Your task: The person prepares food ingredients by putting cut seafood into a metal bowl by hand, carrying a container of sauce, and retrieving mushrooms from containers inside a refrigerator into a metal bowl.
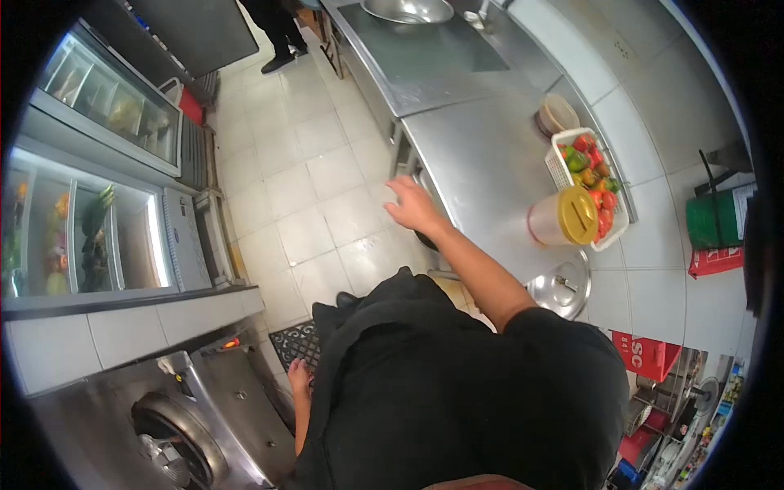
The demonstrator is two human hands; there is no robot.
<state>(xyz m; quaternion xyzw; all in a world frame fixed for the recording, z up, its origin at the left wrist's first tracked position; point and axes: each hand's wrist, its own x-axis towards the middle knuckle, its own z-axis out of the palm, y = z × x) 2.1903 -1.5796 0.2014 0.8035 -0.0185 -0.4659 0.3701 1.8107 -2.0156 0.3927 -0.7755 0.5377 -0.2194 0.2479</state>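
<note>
My right hand [412, 204] is stretched out over the floor beside the edge of the steel counter [474, 155], fingers apart and holding nothing. Low on the left, my left hand [300, 376] hangs above the black patterned mat [290, 341]; its fingers are slightly bent and apart, with nothing seen in them. On the counter stand a clear container with a yellow lid [578, 216], a white basket [559, 163] of red and green peppers, and a brown tub [557, 114]. A round metal lid [562, 286] lies near the counter's close end.
Glass-door fridges [90, 220] line the left side, above a steel unit [237, 396] at the lower left. A metal bowl [407, 10] rests at the counter's far end. Another person's legs [276, 28] stand on the tiled floor [306, 184] ahead. A red crate [645, 356] is at right.
</note>
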